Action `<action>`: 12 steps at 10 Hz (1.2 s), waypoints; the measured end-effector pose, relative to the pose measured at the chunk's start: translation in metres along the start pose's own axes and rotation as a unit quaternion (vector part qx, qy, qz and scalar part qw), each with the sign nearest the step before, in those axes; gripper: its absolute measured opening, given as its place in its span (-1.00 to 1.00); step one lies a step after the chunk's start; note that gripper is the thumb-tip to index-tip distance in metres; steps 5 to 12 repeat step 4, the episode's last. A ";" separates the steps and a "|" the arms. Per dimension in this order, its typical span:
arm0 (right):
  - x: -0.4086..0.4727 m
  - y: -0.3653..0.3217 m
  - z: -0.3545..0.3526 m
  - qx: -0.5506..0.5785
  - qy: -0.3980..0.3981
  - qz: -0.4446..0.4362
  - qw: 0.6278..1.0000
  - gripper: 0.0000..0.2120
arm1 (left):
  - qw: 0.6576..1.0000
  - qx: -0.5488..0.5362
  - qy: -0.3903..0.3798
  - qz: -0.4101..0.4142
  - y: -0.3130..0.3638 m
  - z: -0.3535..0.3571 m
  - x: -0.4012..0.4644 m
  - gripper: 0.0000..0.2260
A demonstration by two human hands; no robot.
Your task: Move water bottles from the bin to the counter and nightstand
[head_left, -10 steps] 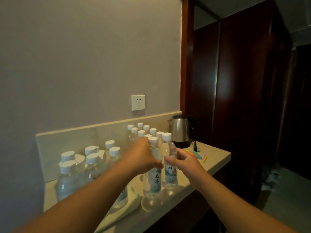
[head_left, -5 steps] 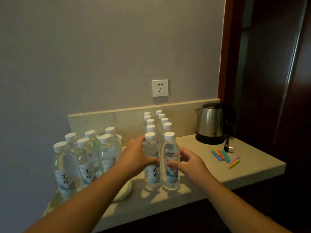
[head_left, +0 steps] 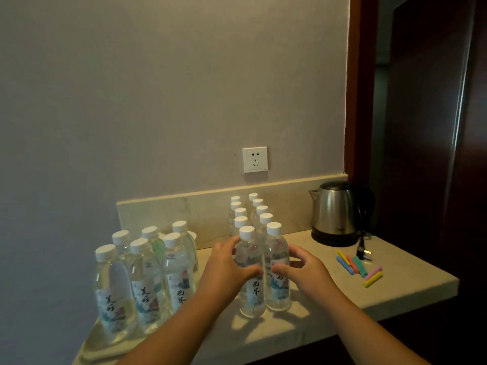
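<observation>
The water bottles are carrying black brush-written Chinese characters on their pictured labels. The front-left bottle (head_left: 112, 293) and its neighbour (head_left: 145, 288) are showing 美好; a third bottle (head_left: 180, 275) and the left front row bottle (head_left: 251, 275) are showing characters too cursive to read surely.

We observe both forearms extended forward, bare. Our left hand (head_left: 226, 270) curls its fingers and thumb around the front left bottle (head_left: 250, 275). Our right hand (head_left: 303, 272) curls beside the front right bottle (head_left: 277, 270), thumb touching its label; firm grip unconfirmed.
</observation>
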State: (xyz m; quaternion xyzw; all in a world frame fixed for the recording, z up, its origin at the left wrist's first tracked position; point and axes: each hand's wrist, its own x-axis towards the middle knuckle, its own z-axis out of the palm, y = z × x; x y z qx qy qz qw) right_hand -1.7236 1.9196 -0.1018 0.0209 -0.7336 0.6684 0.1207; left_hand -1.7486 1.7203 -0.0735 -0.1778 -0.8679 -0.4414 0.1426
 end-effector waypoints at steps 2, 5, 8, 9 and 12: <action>-0.003 -0.003 0.000 -0.021 -0.008 -0.002 1.000 -0.56 | 1.000 -0.023 -0.004 0.012 -0.004 0.002 -0.001 -0.27; -0.002 -0.009 -0.003 -0.057 0.046 -0.042 0.996 -0.51 | 0.997 -0.058 0.044 0.015 0.012 -0.020 -0.007 -0.33; -0.002 -0.009 -0.003 -0.057 0.046 -0.042 0.996 -0.51 | 0.997 -0.058 0.044 0.015 0.012 -0.020 -0.007 -0.33; -0.002 -0.009 -0.003 -0.057 0.046 -0.042 0.996 -0.51 | 0.997 -0.058 0.044 0.015 0.012 -0.020 -0.007 -0.33; -0.002 -0.009 -0.003 -0.057 0.046 -0.042 0.996 -0.51 | 0.997 -0.058 0.044 0.015 0.012 -0.020 -0.007 -0.33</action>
